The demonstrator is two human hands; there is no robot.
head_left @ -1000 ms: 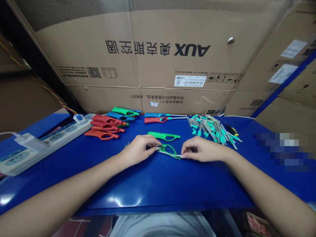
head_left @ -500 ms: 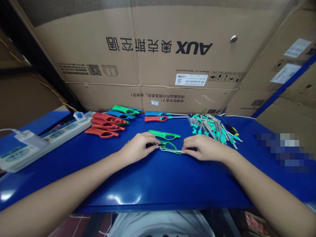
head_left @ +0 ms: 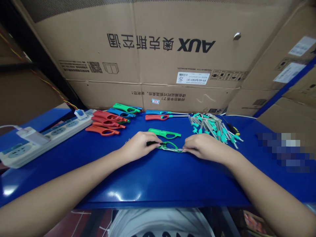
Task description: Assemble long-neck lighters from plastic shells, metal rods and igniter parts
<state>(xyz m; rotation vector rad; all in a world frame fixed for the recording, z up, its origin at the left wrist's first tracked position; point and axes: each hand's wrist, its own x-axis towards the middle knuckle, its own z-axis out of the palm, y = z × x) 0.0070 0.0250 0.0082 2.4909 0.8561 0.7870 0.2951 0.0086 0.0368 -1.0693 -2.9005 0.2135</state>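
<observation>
A green lighter shell half (head_left: 168, 146) lies flat on the blue table (head_left: 158, 177) between my hands. My left hand (head_left: 139, 144) pinches its left end, fingers closed round a dark part there. My right hand (head_left: 202, 146) pinches its right end, where a thin white wire shows. A second green shell half (head_left: 165, 133) lies just behind, untouched.
Red, blue and green lighter shells (head_left: 108, 120) are stacked at the back left. Two long lighters (head_left: 163, 115) lie at the back middle. A heap of metal tubes with teal ends (head_left: 213, 126) sits at the back right. A white power strip (head_left: 44, 138) is on the left. Cardboard boxes (head_left: 158, 56) wall the back.
The green shell half between my hands has been laid flatter on the table. Both hands stay pinched on its ends and have barely shifted.
</observation>
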